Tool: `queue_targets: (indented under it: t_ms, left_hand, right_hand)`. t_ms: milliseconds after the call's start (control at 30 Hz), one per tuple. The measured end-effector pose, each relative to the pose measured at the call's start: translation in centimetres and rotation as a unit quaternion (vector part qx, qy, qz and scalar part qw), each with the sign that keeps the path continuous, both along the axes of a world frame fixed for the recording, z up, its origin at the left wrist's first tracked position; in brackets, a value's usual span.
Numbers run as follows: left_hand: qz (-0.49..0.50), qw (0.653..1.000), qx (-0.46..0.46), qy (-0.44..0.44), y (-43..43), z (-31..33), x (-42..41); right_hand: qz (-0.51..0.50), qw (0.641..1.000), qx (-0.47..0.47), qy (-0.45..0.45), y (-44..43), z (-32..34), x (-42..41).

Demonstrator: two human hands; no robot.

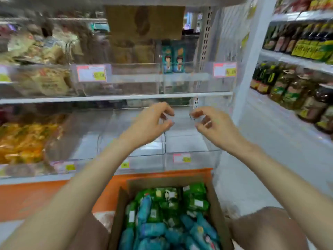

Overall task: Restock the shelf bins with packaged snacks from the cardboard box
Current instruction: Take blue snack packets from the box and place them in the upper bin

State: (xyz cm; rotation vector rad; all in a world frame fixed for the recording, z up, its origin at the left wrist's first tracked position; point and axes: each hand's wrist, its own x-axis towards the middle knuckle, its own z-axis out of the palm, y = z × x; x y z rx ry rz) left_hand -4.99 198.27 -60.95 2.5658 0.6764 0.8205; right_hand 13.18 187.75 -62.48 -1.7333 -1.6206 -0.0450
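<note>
A cardboard box (pixel 215 201) stands on the floor between my knees, full of green snack packs (pixel 196 197) and blue snack packs (pixel 151 230). Both hands are raised above it, in front of the lower shelf. My left hand (pixel 149 123) hovers with loosely curled fingers before a clear bin (pixel 137 154) and holds nothing. My right hand (pixel 214 125) is also loosely curled, its fingertips close to the rim of the rightmost clear bin (pixel 191 143), which looks empty. Two teal packs (pixel 173 60) stand upright in an upper bin.
Bins of yellow snacks (pixel 21 139) and pale snacks (pixel 43 82) fill the shelf's left side. A cardboard sheet (pixel 144 22) sits on the top shelf. Bottles (pixel 297 87) line a shelf on the right. An orange base (pixel 36 197) runs under the bins.
</note>
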Motion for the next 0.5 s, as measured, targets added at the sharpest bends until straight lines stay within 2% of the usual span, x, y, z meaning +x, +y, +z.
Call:
queue_targets:
  t_ms: [133, 300, 400, 500]
  left_hand:
    - [0.026, 0.987, -0.13, 0.093, -1.6, -11.4, -0.5]
    - [0.01, 0.943, -0.206, 0.26, -3.8, -23.3, -0.4]
    - [0.013, 0.911, -0.233, 0.34, -4.3, -28.8, -0.3]
    - [0.053, 0.9, -0.255, 0.351, -3.1, -32.0, -0.3]
  right_hand:
    - [-0.018, 0.985, -0.17, 0.031, -2.5, -12.1, -0.1]
    - [-0.006, 0.938, -0.34, 0.07, -5.1, -22.1, -0.8]
    - [-0.024, 0.915, -0.396, 0.075, -5.5, -26.2, -0.5]
    - [-0.03, 0.901, -0.43, 0.06, -4.7, -28.6, 0.3]
